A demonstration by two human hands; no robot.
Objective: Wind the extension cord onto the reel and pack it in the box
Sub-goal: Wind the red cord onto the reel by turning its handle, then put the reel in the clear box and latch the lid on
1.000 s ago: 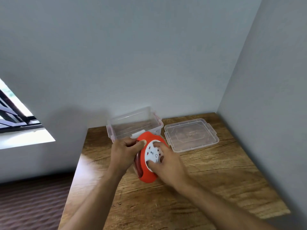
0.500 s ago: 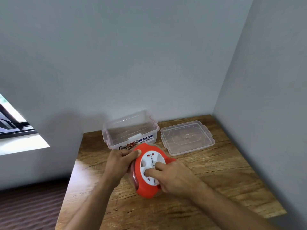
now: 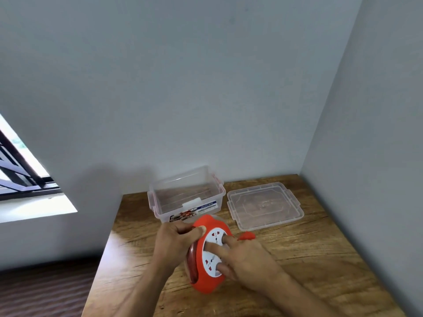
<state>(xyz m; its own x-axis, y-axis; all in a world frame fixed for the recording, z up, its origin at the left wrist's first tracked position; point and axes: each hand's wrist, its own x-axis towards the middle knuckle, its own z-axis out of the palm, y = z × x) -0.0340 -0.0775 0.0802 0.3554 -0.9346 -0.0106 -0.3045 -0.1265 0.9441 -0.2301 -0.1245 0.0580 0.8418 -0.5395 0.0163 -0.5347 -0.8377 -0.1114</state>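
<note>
An orange extension cord reel (image 3: 207,283) with a white socket face is held upright over the wooden table (image 3: 309,259). My left hand (image 3: 176,239) grips its upper left rim, thumb on the orange edge. My right hand (image 3: 247,259) presses its fingers on the white socket face. Dark red cord (image 3: 191,259) shows wound in the reel's left side groove. A small orange plug piece (image 3: 246,236) sticks out just right of the reel. The clear plastic box (image 3: 186,195) stands open behind the reel, with nothing inside it.
The box's clear lid (image 3: 264,207) lies flat to the right of the box. Grey walls close the table at the back and right. The table's left edge drops to a dark floor (image 3: 45,291). A window (image 3: 20,175) is at far left.
The reel has dropped lower and nearer to me. My right fingers have shifted round on the socket face, and the orange plug piece now shows at the reel's right.
</note>
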